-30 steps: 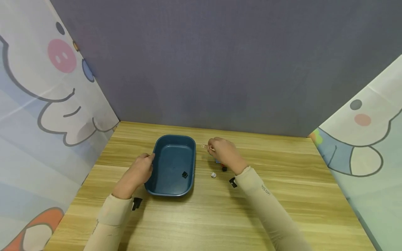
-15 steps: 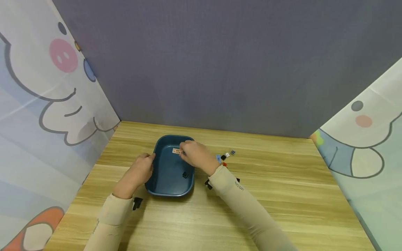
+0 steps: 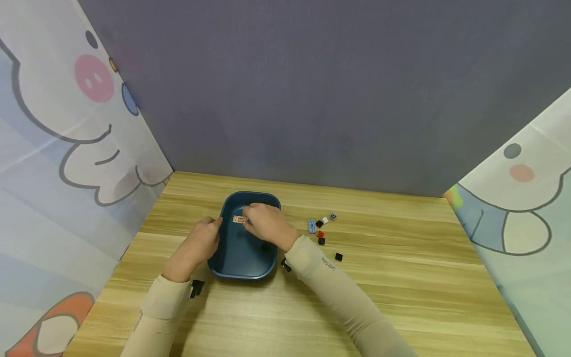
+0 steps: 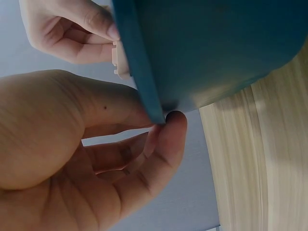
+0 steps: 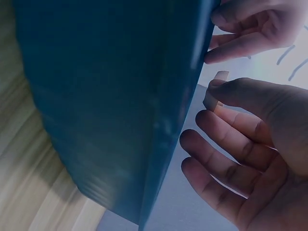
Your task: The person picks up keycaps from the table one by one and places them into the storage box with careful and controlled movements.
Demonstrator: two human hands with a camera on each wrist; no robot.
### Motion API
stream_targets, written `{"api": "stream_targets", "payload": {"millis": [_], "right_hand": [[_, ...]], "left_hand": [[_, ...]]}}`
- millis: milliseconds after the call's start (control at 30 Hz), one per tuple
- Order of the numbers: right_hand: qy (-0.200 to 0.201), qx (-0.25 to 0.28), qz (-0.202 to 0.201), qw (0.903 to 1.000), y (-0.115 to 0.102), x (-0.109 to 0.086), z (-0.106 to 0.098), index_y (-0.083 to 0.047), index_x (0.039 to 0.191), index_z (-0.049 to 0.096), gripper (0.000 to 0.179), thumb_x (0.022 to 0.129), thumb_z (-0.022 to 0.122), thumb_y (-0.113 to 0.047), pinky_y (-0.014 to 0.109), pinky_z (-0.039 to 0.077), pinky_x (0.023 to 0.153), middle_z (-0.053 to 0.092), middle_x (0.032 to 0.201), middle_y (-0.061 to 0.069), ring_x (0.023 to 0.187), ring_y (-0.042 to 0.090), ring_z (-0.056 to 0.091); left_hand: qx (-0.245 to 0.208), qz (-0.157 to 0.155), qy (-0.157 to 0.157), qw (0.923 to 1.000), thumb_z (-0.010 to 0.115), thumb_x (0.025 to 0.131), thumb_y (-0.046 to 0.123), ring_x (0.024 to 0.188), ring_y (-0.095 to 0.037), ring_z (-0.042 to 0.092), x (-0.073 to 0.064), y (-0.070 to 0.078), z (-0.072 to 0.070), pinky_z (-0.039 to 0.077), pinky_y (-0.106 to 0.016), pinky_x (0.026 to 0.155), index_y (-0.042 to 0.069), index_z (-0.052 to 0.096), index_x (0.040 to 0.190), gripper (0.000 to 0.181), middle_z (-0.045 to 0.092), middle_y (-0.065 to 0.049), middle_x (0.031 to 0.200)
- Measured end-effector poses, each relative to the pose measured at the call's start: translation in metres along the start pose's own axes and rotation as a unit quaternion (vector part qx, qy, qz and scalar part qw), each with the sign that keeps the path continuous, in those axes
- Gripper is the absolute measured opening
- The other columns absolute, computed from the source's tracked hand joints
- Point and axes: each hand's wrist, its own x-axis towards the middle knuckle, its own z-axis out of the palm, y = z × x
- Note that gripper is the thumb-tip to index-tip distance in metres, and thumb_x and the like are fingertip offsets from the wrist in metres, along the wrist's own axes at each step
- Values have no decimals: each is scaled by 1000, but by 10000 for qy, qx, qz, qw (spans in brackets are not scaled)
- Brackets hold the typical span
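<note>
We've got one wooden bench (image 3: pixel 410 267), one blue tray (image 3: pixel 241 276) and two hands: left hand (image 3: pixel 202 242) pinches the tray's edge, right hand (image 3: pixel 269 225) has its grip pinching one peach tile (image 3: pixel 238 219) over the tray. Off to the right we count one blue tile (image 3: pixel 312 226), three black bits (image 3: pixel 339 257), one white bit (image 3: pixel 325 220), one red bit (image 3: pixel 320 234), one grey bit (image 3: pixel 333 216).

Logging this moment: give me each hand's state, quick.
Left hand: holding the blue tray by its rim.
Right hand: pinching a small peach piece.
</note>
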Motion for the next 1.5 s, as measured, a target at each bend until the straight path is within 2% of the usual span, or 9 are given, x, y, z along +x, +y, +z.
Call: {"api": "stream_targets", "payload": {"millis": [267, 367, 667, 767, 967, 1133, 1333, 1500], "right_hand": [[-304, -310, 100, 9990, -1, 5, 5, -13, 114, 72, 30, 95, 70, -37, 23, 55, 66, 68, 101, -1, 84, 10, 65], [-367, -328, 121, 9987, 0, 6, 5, -13, 114, 72, 31, 95, 70, -37, 23, 56, 68, 68, 102, -1, 86, 10, 65], [-265, -17, 66, 9996, 6, -1, -3, -10, 116, 71, 29, 96, 69, -31, 26, 56, 75, 68, 105, 2, 91, 13, 65], [-192, 58, 7, 9998, 11, -8, -8, -9, 118, 71, 29, 97, 69, -29, 27, 56, 78, 67, 107, 4, 94, 16, 65], [187, 153, -27, 9997, 26, -28, -23, -11, 115, 71, 25, 96, 70, -27, 26, 55, 70, 67, 104, 3, 87, 17, 63], [405, 402, 267, 9980, 46, -47, -34, -11, 114, 71, 24, 95, 72, -25, 27, 54, 66, 66, 100, 2, 85, 15, 62], [416, 519, 699, 9953, 71, -74, -34, -9, 116, 71, 26, 94, 73, -23, 31, 54, 64, 67, 99, 2, 84, 17, 62], [445, 494, 986, 9929, 95, -94, -31, -7, 116, 71, 27, 91, 75, -20, 33, 54, 62, 67, 98, 4, 83, 20, 63]], "left_hand": [[32, -33, -90, 9999, 57, 94, -7, 104, -49, 58, 2, -1, -2, 53, -52, 87, -20, 50, 134, 43, 57, -34, 117], [27, -52, -80, 10000, 57, 93, -7, 105, -50, 58, 2, -1, -3, 53, -53, 87, -20, 50, 134, 43, 57, -34, 117], [144, -9, 25, 9999, 57, 92, -8, 103, -49, 59, 2, -2, -4, 53, -54, 87, -20, 51, 132, 42, 57, -34, 114], [163, 16, 44, 9999, 58, 91, -8, 102, -49, 59, 1, -2, -4, 53, -53, 86, -20, 51, 132, 43, 58, -34, 114], [208, 98, 160, 9996, 59, 90, -9, 98, -48, 61, 0, -3, -3, 54, -53, 85, -21, 53, 130, 42, 59, -34, 110], [211, 210, 352, 9989, 58, 90, -10, 96, -47, 61, 3, -2, -2, 54, -53, 83, -21, 54, 128, 40, 60, -33, 108], [199, 170, 186, 9995, 58, 90, -9, 97, -47, 61, 1, -2, 1, 54, -52, 84, -21, 54, 129, 41, 60, -33, 109], [170, 130, 166, 9996, 59, 91, -9, 98, -48, 61, 1, 0, 3, 54, -52, 84, -20, 53, 130, 41, 59, -33, 110]]}}
